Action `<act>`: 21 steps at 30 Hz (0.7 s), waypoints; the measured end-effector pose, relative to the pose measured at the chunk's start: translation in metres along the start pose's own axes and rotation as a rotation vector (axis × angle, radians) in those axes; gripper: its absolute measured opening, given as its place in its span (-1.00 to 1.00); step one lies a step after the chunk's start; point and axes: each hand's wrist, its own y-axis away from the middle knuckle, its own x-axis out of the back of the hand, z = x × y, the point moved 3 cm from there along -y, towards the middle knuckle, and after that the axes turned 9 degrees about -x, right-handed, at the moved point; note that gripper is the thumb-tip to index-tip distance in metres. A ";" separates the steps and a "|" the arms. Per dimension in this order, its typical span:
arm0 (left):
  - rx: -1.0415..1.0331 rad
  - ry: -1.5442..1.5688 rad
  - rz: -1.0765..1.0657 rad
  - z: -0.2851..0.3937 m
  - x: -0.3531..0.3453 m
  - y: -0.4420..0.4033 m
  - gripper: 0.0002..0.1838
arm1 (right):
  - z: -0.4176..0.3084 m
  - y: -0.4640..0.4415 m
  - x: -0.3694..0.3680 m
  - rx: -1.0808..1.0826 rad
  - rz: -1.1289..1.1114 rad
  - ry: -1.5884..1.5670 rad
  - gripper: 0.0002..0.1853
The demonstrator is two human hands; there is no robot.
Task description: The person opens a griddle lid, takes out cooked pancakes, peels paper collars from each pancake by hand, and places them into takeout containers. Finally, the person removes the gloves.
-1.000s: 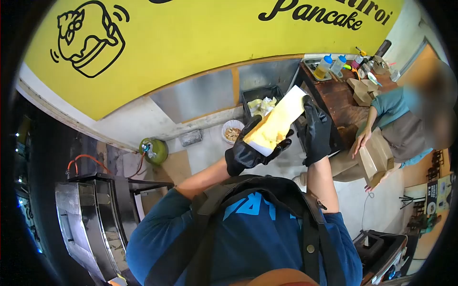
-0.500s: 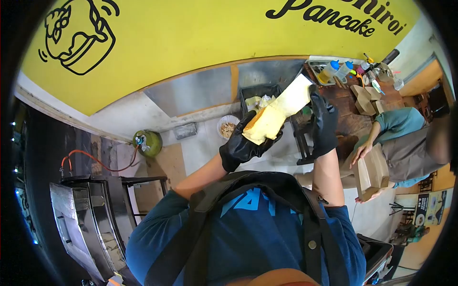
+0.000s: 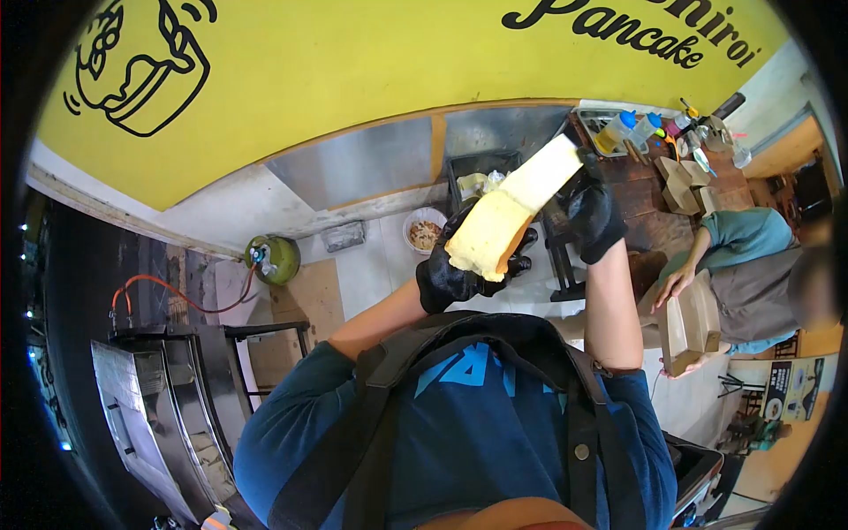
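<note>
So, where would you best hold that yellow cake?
Probably from below, along its long sides, with a cupped hand, as the left hand does. The yellow cake is a long block that looks soft, so broad support should squash it less than a pinch. I'd avoid the upper end, where the pale strip runs to the right hand.

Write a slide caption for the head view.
Black-gloved left hand cradles a yellow cake, right hand holding the pale strip extending from it; a co-worker holds a brown box.

Bright, even light on the wall [image 3: 336, 88]; soft sheen on the metal panel [image 3: 358, 168]; fisheye curvature, black corners; a co-worker's head [image 3: 814, 287] blurred.
</note>
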 end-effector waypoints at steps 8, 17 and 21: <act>0.911 2.106 0.783 -0.046 -0.022 0.038 -0.28 | 0.078 0.017 0.019 -0.292 -0.033 0.154 -0.25; 0.771 1.595 0.831 -0.047 0.027 0.023 -0.25 | 0.075 0.059 -0.075 -1.067 -0.492 0.146 0.05; 0.182 0.636 0.532 -0.056 0.045 0.016 -0.36 | 0.057 0.046 -0.088 -0.909 -0.183 0.273 -0.19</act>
